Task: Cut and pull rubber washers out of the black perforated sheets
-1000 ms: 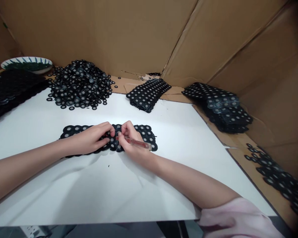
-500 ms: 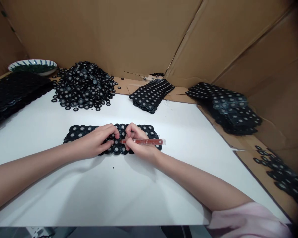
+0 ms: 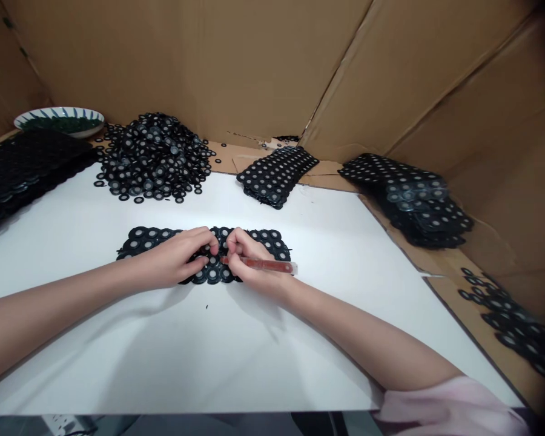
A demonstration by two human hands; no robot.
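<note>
A flat sheet of joined black rubber rings with pale centres (image 3: 212, 275) lies across the middle of the white table. My left hand (image 3: 184, 257) rests on it with curled fingers, the thumb and index finger pressing it down around a small gap. My right hand (image 3: 254, 260) is closed around a slim red-handled tool (image 3: 272, 265). The handle points right, and its tip meets the sheet close to my left fingertips. The tip is too small to make out.
A heap of loose black rings (image 3: 157, 160) sits at the back. Stacked sheets lie at the far left (image 3: 22, 169), back centre (image 3: 277, 175) and right (image 3: 418, 197). More ring pieces (image 3: 511, 315) lie at right. A patterned dish (image 3: 59, 114) stands back left, before cardboard walls (image 3: 200, 60).
The handle end of the red tool has tilted a little down toward me, and my right fingers have shifted slightly left. My left hand stays in place on the sheet.
</note>
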